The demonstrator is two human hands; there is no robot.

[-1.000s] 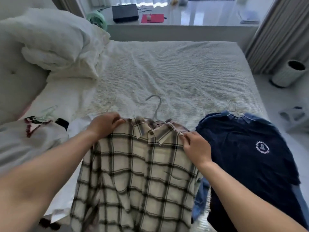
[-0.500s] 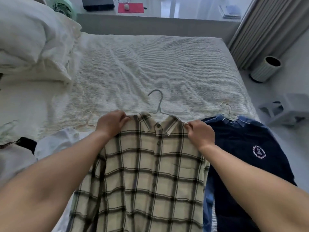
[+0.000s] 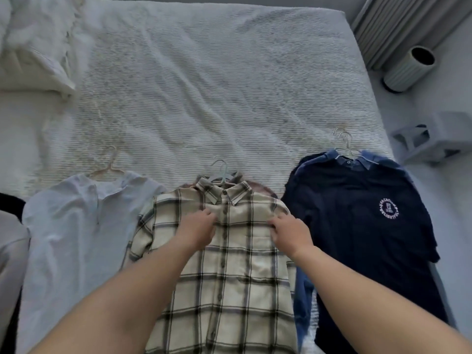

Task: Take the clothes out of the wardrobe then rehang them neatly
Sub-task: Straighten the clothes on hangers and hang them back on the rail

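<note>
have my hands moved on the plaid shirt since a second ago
Yes. Both hands, left and right, slid from the plaid shirt shoulders beside the collar down to its chest.

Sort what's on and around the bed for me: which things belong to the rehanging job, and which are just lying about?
Job:
- plaid shirt on its hanger, under the left hand and right hand
- white shirt on a hanger
- navy shirt on a hanger

Lying about:
- pillows
- ribbed bin on the floor
- curtain
</note>
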